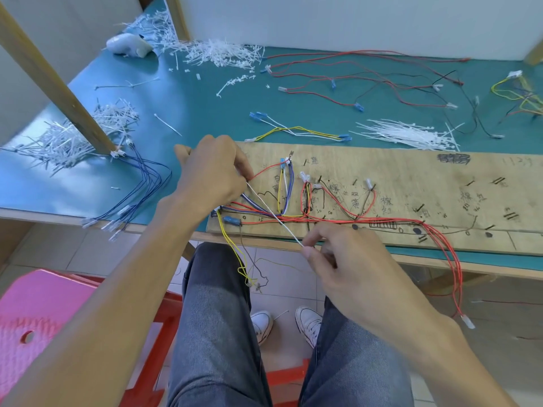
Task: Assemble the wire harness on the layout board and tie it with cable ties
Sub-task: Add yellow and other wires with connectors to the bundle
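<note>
Risk as we see it: the cable tie (274,214) is stretched taut across the wire harness (338,221), and we can't tell if it loops the whole bundle. If it cinches on only some strands, or a pinch slips, the wires drag off their routing on the layout board (411,177). Left hand (211,177) fingers (242,167) pinch the tie's upper end mid-frame and right hand (346,254) fingers pinch its lower end at the board's near edge, with the harness under the tie, on the board on the table (205,98).

white cable tie (274,215) (board (411,171) seemingly tan)
</note>
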A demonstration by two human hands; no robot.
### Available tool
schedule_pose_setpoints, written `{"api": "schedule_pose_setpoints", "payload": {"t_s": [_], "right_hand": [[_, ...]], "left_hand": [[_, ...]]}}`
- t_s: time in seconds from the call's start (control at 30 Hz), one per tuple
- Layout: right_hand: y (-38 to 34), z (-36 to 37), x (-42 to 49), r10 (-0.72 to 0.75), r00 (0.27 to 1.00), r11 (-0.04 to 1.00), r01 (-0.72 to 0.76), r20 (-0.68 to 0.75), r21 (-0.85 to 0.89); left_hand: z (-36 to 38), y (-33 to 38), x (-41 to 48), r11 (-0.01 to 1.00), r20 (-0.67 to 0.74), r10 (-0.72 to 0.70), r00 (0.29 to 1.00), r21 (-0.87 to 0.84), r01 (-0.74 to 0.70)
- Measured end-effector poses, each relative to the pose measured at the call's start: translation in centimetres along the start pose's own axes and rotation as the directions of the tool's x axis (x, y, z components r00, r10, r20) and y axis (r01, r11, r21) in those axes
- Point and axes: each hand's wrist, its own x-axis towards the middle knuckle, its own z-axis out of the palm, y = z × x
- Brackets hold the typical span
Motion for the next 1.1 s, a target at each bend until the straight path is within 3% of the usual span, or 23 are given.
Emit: {"api": "schedule_pose_setpoints", "payload": {"t_s": [0.13,0.23,0.33,0.47,0.63,0.87,1.1], "right_hand": [[1.5,-0.3,-0.5,0.024,1.000,1.000,-0.024,-0.014,-0.001],[2.4,-0.9,-0.5,0.009,0.998,1.000,-0.009,-0.062,0.000],[3.3,-2.0,-0.4,0.005,0.993,1.000,-0.003,-0.117,0.011],[4.1,-3.4,-0.3,-0.009,0.994,1.000,0.012,-0.112,0.027],[4.2,-3.6,-1.2,-0.011,0.997,0.998,0.016,-0.071,0.068],[5.8,-6.3,-2.6,0.144,0.975,0.987,-0.129,-0.172,0.096],[8.2,-10.0,-2.3,0.260,0.940,0.964,-0.265,-0.222,0.007]], "left_hand": [[-0.6,1.0,-1.4,0.997,-0.046,0.079,0.996,-0.020,-0.080],[-1.4,1.4,-4.1,0.958,-0.089,0.263,0.961,-0.089,-0.271],[-0.8,1.7,-8.4,0.911,0.016,0.389,0.921,-0.157,-0.382],[1.1,2.2,-11.7,0.924,0.152,0.381,0.912,-0.101,-0.370],[2.3,1.8,-12.1,0.927,0.047,0.374,0.926,-0.050,-0.372],[3.9,2.0,-13.5,0.905,0.047,0.401,0.915,0.133,-0.403],[4.4,2.5,-13.4,0.896,0.005,0.389,0.921,0.229,-0.380]]}}
